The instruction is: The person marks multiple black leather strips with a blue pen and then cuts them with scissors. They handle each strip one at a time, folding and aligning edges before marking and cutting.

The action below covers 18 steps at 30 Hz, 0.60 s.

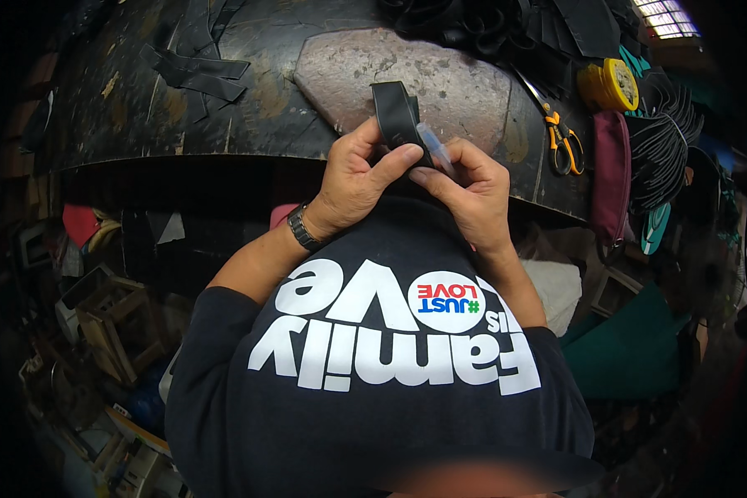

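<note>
Black strap (396, 116), a folded band of dark rubbery material, stands up from between both hands, just in front of the person's chest and over the near edge of the workbench (224, 100).

Head view: left hand (358, 178) is wrapped around the strap's lower end, thumb pressed across it toward the right. Right hand (471, 189) is pinched closed on a small clear tube (436, 149), whose tip touches the strap's side. The two hands meet at the thumbs. A dark metal wristwatch (301, 228) sits on the left wrist.

Beyond the strap, flat on the bench, lies a worn grey stone slab (465, 83). Right of the slab: orange-handled scissors (560, 137), then a yellow tape measure (609, 85) farther back, and a maroon pouch (612, 170) at the bench's right end. Left of the slab, black strips (195, 70) lie crossed on the scuffed dark surface. More black offcuts are heaped behind the slab; details there too dark to tell.
</note>
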Available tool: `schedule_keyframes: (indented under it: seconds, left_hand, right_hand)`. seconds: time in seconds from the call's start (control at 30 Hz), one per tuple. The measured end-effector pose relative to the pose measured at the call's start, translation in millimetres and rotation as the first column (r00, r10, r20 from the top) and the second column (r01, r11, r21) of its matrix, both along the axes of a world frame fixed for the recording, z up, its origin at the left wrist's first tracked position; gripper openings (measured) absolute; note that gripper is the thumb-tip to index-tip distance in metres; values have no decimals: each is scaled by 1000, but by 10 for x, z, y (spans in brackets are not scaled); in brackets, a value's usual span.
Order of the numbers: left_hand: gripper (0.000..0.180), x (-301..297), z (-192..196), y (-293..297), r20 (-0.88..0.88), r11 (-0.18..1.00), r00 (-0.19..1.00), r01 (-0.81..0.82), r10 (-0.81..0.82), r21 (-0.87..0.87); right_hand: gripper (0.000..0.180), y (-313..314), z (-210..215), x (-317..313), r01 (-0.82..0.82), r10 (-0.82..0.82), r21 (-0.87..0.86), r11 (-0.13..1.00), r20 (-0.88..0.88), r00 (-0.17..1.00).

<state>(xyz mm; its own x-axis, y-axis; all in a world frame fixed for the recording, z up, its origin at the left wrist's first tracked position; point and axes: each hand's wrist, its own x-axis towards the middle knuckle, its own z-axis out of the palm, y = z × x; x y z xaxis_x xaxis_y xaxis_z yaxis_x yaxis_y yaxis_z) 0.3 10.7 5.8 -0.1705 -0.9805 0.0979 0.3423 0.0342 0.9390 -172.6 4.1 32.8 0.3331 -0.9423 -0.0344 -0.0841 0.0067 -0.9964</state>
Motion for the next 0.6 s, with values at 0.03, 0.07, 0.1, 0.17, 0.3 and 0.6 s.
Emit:
schedule_keyframes:
  seconds: [0.03, 0.07, 0.1, 0.17, 0.3, 0.6]
  left_hand:
    - [25, -9, -7, 2, 9, 1000, 1000, -15, 15, -9]
    - [25, -28, -17, 4, 15, 999, 999, -34, 35, -24]
    - [25, -48, -27, 6, 20, 998, 998, -54, 55, -39]
    - [25, -85, -46, 5, 72, 998, 995, -65, 64, 11]
    - [26, -118, -78, -57, 94, 979, 980, -166, 177, -115]
    - [31, 7, -35, -49, 14, 999, 1000, 15, -16, 43]
  right_hand:
    - [12, 4, -15, 8, 10, -12, -45, 999, -41, 999]
    - [11, 9, -28, 17, 18, -25, -91, 996, -82, 996]
    - [12, 15, -40, 31, 1, -26, -183, 983, -135, 990]
    - [13, 18, -53, 52, -48, -42, -359, 932, -239, 970]
    - [14, -39, -14, 37, -120, -11, -435, 892, -287, 958]
    - [40, -151, 34, -74, 149, -197, 137, 979, 477, 856]
